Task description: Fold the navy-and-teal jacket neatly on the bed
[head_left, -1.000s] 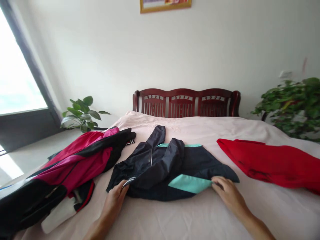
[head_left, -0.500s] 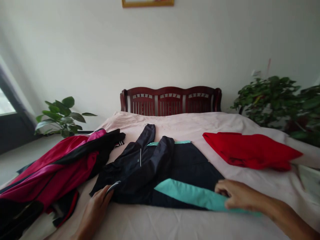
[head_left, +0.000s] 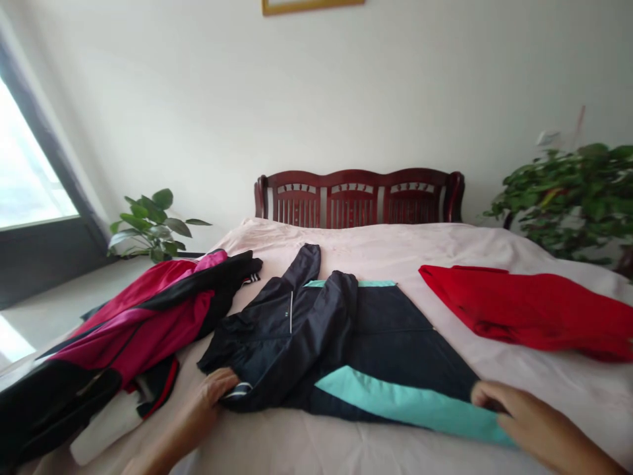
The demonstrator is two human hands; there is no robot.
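I had the right hand (head_left: pixel 517 410) grasping the near right corner of the dark jacket (head_left: pixel 395 349) on the bed (head_left: pixel 277 442); the left hand (head_left: pixel 211 394) touched its near left edge, how firmly I couldn't tell

Right hand (head_left: pixel 528 412) farther out; teal panel (head_left: pixel 405 400) drawn longer.

Left hand (head_left: pixel 211 392) holds the dark coat (head_left: pixel 331 340) at eight o'clock, right hand (head_left: pixel 519 409) at four; red cloth (head_left: pixel 524 310) lies at three.
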